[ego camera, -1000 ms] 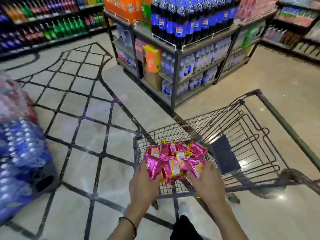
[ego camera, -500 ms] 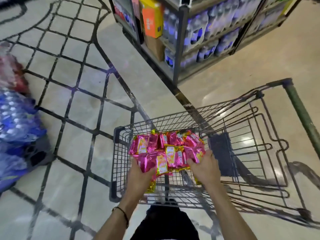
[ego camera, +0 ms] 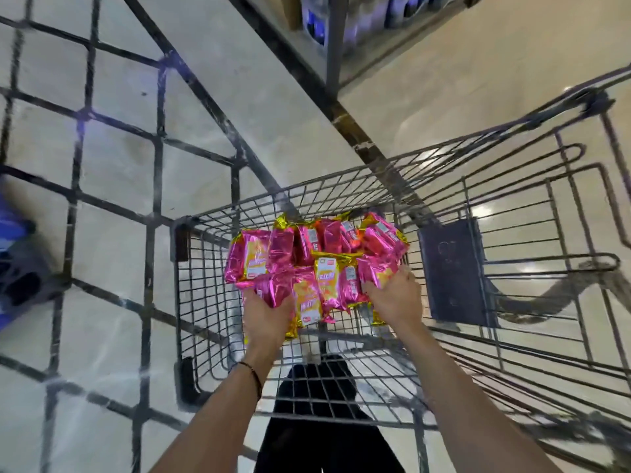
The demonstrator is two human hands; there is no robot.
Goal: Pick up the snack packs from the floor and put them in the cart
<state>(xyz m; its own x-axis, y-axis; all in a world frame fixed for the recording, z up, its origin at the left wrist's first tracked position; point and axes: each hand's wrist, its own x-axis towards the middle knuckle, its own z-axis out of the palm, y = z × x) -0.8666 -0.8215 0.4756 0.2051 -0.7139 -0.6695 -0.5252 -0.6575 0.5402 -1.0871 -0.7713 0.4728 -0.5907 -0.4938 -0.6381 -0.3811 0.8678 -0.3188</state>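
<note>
A bundle of several shiny pink and gold snack packs is held between both hands inside the basket of a grey wire shopping cart. My left hand grips the bundle's near left side, with a black band on its wrist. My right hand grips the near right side. The bundle hangs inside the basket near its front end, below the rim; whether it touches the cart's bottom I cannot tell. The packs on the underside are hidden.
A dark flap hangs inside the cart to the right of the packs. A metal shelf unit with bottled drinks stands beyond the cart. Blue wrapped bottle packs lie at the left edge. Dark lines cross the pale tiled floor.
Both hands have lowered the bundle from above the cart's rim down into the basket. The view has tilted downward and moved closer to the cart.
</note>
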